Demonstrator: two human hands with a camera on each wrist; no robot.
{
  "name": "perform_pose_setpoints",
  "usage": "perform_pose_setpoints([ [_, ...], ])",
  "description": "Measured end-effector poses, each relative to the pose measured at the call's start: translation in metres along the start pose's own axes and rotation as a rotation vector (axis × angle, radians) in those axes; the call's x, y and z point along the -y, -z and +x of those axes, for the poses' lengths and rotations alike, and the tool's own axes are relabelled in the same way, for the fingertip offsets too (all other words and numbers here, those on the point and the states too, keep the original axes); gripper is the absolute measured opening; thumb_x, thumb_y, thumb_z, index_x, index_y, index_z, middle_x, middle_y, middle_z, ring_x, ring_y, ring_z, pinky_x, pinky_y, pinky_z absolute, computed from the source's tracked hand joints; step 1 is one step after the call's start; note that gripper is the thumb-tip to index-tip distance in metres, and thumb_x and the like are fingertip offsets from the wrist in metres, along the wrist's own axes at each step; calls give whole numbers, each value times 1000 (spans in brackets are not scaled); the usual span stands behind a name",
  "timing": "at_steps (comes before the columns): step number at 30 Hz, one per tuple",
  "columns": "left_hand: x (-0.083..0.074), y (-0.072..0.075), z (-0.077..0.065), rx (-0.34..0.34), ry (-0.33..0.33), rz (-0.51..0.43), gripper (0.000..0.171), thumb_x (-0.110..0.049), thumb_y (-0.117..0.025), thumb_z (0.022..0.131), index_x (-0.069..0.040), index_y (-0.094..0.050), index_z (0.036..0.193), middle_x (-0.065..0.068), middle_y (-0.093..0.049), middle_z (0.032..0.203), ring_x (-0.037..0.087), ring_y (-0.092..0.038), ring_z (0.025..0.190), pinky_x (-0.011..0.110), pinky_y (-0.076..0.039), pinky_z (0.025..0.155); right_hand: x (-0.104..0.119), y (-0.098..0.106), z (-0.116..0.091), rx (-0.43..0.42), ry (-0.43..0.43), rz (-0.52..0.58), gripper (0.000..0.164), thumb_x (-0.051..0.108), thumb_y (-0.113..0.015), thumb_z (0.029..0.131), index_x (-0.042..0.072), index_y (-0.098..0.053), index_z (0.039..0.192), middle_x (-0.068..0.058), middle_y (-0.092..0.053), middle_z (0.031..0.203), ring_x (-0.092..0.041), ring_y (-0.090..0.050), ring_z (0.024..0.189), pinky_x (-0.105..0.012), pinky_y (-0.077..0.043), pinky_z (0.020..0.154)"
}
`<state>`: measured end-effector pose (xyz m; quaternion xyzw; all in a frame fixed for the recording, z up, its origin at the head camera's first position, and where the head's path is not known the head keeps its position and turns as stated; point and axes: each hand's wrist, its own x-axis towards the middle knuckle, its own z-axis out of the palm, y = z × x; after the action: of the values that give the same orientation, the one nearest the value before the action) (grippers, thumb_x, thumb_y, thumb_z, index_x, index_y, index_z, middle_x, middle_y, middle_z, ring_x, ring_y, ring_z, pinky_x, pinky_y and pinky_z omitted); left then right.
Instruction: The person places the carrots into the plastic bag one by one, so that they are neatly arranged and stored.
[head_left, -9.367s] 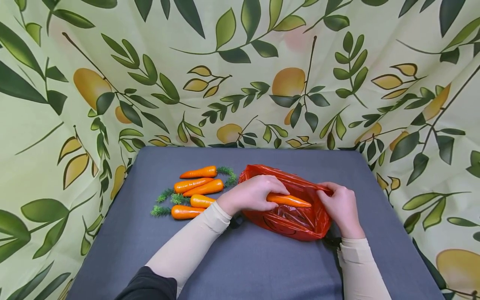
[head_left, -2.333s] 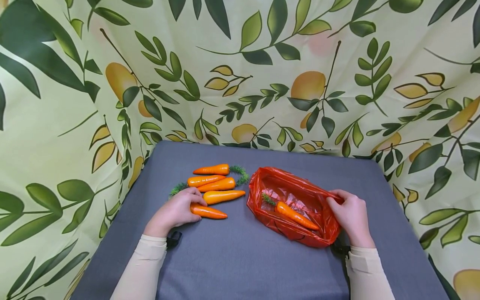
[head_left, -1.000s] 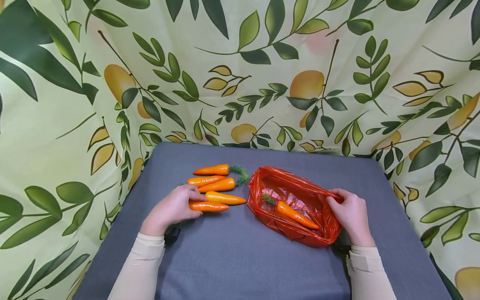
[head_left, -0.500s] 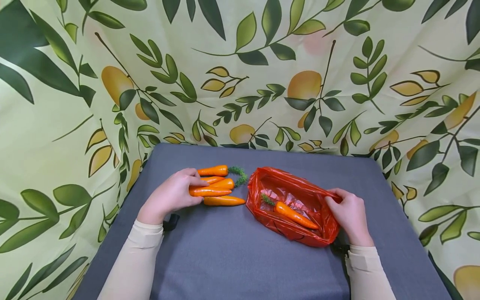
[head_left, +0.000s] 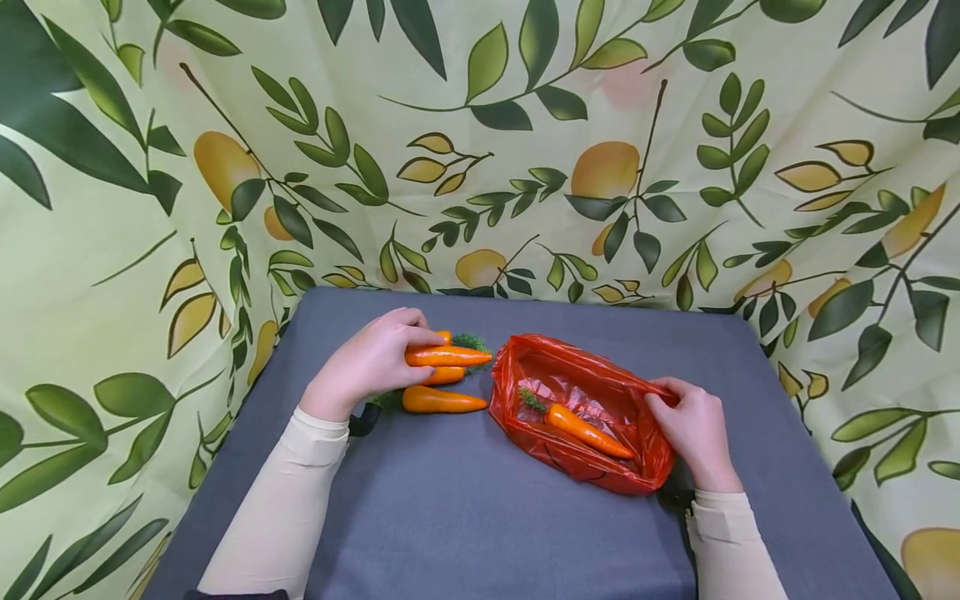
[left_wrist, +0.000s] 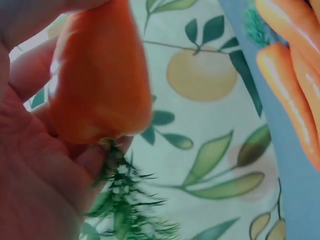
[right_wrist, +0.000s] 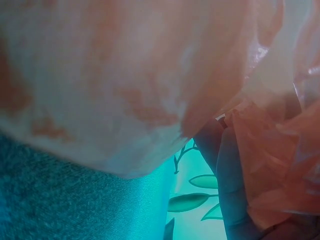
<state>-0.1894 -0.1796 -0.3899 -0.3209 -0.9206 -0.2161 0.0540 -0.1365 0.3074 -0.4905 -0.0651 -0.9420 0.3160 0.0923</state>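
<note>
My left hand (head_left: 375, 362) holds an orange carrot (head_left: 450, 357) (left_wrist: 102, 75) above the other carrots, tip pointing right. In the left wrist view, its green top hangs beside the palm (left_wrist: 35, 170). Just below on the table lies a carrot (head_left: 444, 401). More carrots (head_left: 448, 376) are partly hidden behind the hand. The right hand (head_left: 697, 429) pinches the right end of the rim of a red plastic bag (head_left: 600, 469), whose mouth gapes upward. Inside rests one carrot (head_left: 588, 431) with a green top. The bag (right_wrist: 125, 75) fills most of the right wrist view.
A grey cloth covers the table (head_left: 480, 517). A leaf-and-fruit patterned curtain (head_left: 525, 167) encloses its back and sides. The bag's left end lies close to the tips of the carrots.
The left hand picked up the nearest carrot, lifted it over the others and moved it right, toward the bag. Earlier, it carried a carrot over the bag, where one now lies. The right hand keeps its grip.
</note>
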Motion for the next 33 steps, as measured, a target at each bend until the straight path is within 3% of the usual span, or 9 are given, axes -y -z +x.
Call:
perform_pose_setpoints([
  [6, -10, -4, 20, -13, -46, -54, 32, -27, -88, 88, -24, -87, 120, -9, -64, 101, 13, -57, 93, 32, -53, 78, 0, 0, -1, 4, -14, 11, 27, 22, -69, 105, 4, -81, 121, -22, -81, 108, -21, -68, 70, -24, -58, 57],
  [11, -21, -12, 34, -23, -109, -74, 31, -22, -82, 84, -30, -86, 114, -12, -62, 97, 11, -54, 89, 32, -51, 75, 0, 1, -2, 14, -25, 25, 28, 23, -69, 105, 5, -81, 122, -22, -81, 109, -21, -69, 68, -24, -59, 57],
  [19, -35, -23, 56, -27, -167, -130, 28, -20, -84, 89, -25, -87, 116, -8, -63, 101, 12, -56, 93, 31, -53, 79, 0, 3, -2, 11, -26, 28, 28, 23, -70, 105, 5, -81, 123, -22, -81, 110, -22, -69, 68, -24, -59, 58],
  [33, -65, -55, 93, 86, -263, -141, 36, -29, -85, 90, -21, -85, 126, -7, -62, 106, 12, -58, 99, 29, -53, 87, 0, 3, -2, 0, -36, 32, 28, 23, -70, 105, 4, -81, 122, -23, -81, 109, -21, -69, 67, -24, -60, 57],
])
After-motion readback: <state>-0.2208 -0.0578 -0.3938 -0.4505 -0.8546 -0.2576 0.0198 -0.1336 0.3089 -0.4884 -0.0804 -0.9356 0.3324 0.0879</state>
